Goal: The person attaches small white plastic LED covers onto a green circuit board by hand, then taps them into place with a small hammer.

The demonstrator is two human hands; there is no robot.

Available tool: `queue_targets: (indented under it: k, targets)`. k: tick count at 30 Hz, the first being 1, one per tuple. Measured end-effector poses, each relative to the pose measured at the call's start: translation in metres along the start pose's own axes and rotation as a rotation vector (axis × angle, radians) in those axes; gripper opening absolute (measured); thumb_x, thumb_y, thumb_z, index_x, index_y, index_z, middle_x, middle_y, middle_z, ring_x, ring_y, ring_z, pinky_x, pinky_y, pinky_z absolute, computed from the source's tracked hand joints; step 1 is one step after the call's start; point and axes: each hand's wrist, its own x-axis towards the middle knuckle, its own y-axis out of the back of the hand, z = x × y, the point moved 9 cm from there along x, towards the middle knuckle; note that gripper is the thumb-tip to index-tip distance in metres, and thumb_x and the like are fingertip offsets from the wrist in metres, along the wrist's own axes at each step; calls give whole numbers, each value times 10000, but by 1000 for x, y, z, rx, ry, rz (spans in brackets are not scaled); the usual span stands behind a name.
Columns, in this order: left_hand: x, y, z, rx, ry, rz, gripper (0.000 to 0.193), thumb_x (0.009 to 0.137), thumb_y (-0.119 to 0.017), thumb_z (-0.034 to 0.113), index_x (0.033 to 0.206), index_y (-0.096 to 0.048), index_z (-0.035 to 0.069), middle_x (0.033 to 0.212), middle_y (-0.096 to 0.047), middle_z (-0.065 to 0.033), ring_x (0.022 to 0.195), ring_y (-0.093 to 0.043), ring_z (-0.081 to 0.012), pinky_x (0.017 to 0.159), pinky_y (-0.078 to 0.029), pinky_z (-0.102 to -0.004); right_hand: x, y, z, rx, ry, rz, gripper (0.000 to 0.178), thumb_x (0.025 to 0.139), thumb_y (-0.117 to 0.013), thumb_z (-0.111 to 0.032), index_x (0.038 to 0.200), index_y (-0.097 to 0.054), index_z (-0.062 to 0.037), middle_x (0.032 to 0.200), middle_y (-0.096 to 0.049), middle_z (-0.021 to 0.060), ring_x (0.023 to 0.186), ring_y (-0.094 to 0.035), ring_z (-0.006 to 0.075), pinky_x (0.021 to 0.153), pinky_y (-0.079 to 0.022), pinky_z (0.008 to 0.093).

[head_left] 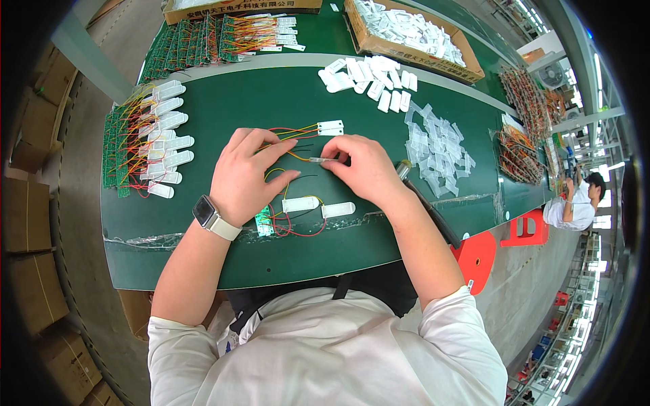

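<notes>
My right hand pinches a small clear sleeve piece at the end of a yellow wire. My left hand, with a watch on its wrist, hovers over the wires, its thumb and index fingertips apart. Just beyond the fingers lie two small white pieces with holes, joined to red and yellow wires. Nearer me, a green circuit board sits partly under the left wrist. Its wires run toward two white plastic caps. My left palm hides part of the wiring.
Wired boards with white caps line the left side; more boards lie behind. Loose white caps and clear sleeve pieces are piled on the right. A black-handled tool rests beside my right forearm. A carton of white parts stands far back.
</notes>
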Motion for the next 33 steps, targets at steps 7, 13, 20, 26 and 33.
queue_targets:
  k: [7, 13, 20, 26, 33]
  targets:
    - [-3, 3, 1, -106, -78, 52, 167, 763, -861, 81, 919, -805, 98, 955, -733, -21, 945, -642, -256, 860, -547, -380, 0, 20, -46, 152, 169, 93, 131, 863, -824, -118, 961, -758, -61, 890, -731, 74, 766, -699, 207, 722, -565, 341]
    - [-2, 5, -5, -228, -53, 62, 177, 749, -867, 72, 898, -772, 76, 932, -724, -32, 942, -642, -265, 853, -544, -398, 15, 17, -46, 229, 170, -9, 132, 875, -828, -98, 995, -780, -67, 868, -731, 47, 736, -674, 140, 667, -534, 287]
    - [1, 14, -16, -284, 28, 132, 130, 770, -832, 39, 871, -759, 75, 920, -701, -34, 955, -627, -270, 825, -541, -389, 88, 36, 24, -30, -120, 235, 275, 921, -806, -305, 1106, -788, -103, 989, -786, 42, 809, -722, 175, 752, -564, 326]
    - [-2, 13, -20, -273, 59, 158, 125, 779, -840, 47, 873, -763, 75, 922, -692, -35, 944, -623, -264, 814, -536, -386, 139, 32, 57, -279, -360, 88, 377, 857, -822, -282, 1211, -745, -176, 997, -795, 58, 991, -757, 250, 876, -586, 420]
    - [0, 15, -31, -288, 127, 165, 111, 798, -839, 62, 883, -768, 69, 932, -696, -46, 930, -612, -266, 814, -521, -381, 141, 40, 95, -238, -446, 41, 527, 800, -883, -363, 1226, -671, -137, 1182, -767, 140, 1077, -736, 321, 947, -564, 391]
